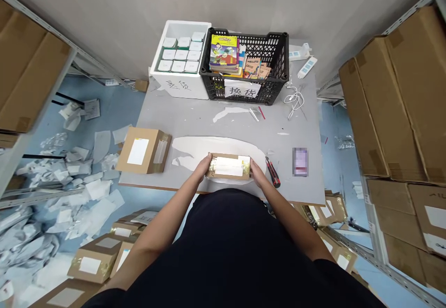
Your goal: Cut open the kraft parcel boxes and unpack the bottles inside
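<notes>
Near the table's front edge, a small cardboard box (pixel 228 166) with a white label and shiny tape is held between my two hands. My left hand (pixel 203 166) grips its left end, and my right hand (pixel 256 173) is on its right end. Beneath the box lies a white sheet (pixel 188 147) with torn edges. A red and black utility knife (pixel 272 172) rests just right of my right hand, touching neither hand.
A larger labelled box (pixel 142 151) stands at the table's left. At the back are a white foam box (pixel 186 85) and a black crate (pixel 278 73) of books. A phone (pixel 300 162) lies right. Shelves with cartons flank both sides; paper litters the left floor.
</notes>
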The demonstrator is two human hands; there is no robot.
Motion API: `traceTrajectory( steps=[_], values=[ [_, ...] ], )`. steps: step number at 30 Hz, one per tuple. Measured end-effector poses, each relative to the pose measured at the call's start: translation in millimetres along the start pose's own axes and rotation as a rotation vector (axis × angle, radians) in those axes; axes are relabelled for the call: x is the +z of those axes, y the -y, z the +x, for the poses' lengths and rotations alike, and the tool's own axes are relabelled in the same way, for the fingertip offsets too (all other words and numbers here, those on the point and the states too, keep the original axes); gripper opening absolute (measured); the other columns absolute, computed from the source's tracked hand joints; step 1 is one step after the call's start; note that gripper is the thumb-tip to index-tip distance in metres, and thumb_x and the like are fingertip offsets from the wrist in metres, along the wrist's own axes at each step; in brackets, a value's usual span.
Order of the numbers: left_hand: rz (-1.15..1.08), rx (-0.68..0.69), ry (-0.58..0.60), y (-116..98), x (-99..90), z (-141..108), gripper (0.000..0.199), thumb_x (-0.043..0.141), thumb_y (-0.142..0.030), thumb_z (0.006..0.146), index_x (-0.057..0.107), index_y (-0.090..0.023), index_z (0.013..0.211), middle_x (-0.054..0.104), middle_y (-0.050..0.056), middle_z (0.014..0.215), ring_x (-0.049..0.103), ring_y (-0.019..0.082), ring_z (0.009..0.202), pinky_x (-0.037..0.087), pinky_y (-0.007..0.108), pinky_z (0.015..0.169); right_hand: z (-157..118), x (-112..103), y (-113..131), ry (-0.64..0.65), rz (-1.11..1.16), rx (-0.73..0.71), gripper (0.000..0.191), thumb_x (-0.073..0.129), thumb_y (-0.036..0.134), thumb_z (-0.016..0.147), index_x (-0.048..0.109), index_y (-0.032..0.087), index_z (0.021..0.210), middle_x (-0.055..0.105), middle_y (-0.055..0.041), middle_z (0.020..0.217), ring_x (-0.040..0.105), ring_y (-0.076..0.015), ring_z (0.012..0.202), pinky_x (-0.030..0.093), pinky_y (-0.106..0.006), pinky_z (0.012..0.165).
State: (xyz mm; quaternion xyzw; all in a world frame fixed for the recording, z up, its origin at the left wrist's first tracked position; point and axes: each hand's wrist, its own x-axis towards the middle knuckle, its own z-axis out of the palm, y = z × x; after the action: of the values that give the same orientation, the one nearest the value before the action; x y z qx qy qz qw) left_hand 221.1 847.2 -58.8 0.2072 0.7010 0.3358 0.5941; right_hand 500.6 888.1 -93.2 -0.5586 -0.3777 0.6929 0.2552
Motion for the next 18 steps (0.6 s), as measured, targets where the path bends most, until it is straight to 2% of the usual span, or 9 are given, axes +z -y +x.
traceTrajectory(
  steps=[2,7,9,13,15,18],
  values=[
    [-0.038,0.116,-0.005,-2.7,2.5,-1.1,0.065,0.044,-0.073,0.083,0.061,-0.021,0.118,0.066,0.010,0.120,0.061,0.026,0.112,0.050,0.037,0.090,-0.4,11.3,10.0,0.029,0.115,0.020,0.060,0.040,0.067,0.087,0.049,0.033,0.136,0.056,-0.0028,0.136,0.054,-0.0233,0.122,0.049,-0.040,0.094],
    [-0.080,0.261,-0.029,-8.8,0.8,3.0,0.058,0.035,-0.068,0.089,0.055,-0.024,0.120,0.058,0.008,0.132,0.057,0.023,0.118,0.051,0.036,0.088,-1.2,10.8,21.9,-0.061,0.177,-0.151,0.054,0.046,0.064,0.086,0.055,0.029,0.126,0.054,-0.0035,0.137,0.052,-0.0226,0.124,0.048,-0.037,0.097],
    [-0.034,0.259,-0.056,-8.5,1.6,10.1,0.055,0.040,-0.066,0.088,0.053,-0.024,0.121,0.055,0.009,0.135,0.054,0.023,0.121,0.050,0.035,0.089,3.2,8.2,21.9,-0.113,0.130,-0.183,0.056,0.052,0.059,0.084,0.052,0.027,0.129,0.053,-0.0059,0.138,0.050,-0.0222,0.126,0.045,-0.038,0.101],
    [0.088,0.144,-0.076,-9.7,3.8,28.6,0.063,0.049,-0.064,0.085,0.046,-0.025,0.134,0.052,0.012,0.138,0.052,0.026,0.125,0.049,0.038,0.091,18.5,6.4,24.1,-0.170,0.046,-0.140,0.069,0.057,0.055,0.081,0.040,0.025,0.141,0.050,-0.0097,0.141,0.051,-0.0221,0.125,0.045,-0.039,0.101],
    [0.110,0.133,-0.069,-14.7,5.0,35.9,0.068,0.051,-0.065,0.083,0.044,-0.024,0.138,0.051,0.013,0.140,0.051,0.028,0.126,0.048,0.040,0.092,25.5,7.1,28.8,-0.123,0.002,-0.111,0.068,0.057,0.054,0.081,0.041,0.026,0.141,0.054,-0.0087,0.136,0.053,-0.0224,0.121,0.047,-0.040,0.097],
    [0.101,0.154,-0.005,-25.1,8.1,40.9,0.067,0.049,-0.069,0.083,0.051,-0.024,0.132,0.054,0.012,0.138,0.053,0.030,0.123,0.049,0.041,0.092,30.5,9.5,38.3,-0.005,-0.023,-0.127,0.059,0.052,0.056,0.084,0.048,0.028,0.135,0.061,-0.0057,0.129,0.056,-0.0224,0.116,0.050,-0.039,0.093]
  ],
)
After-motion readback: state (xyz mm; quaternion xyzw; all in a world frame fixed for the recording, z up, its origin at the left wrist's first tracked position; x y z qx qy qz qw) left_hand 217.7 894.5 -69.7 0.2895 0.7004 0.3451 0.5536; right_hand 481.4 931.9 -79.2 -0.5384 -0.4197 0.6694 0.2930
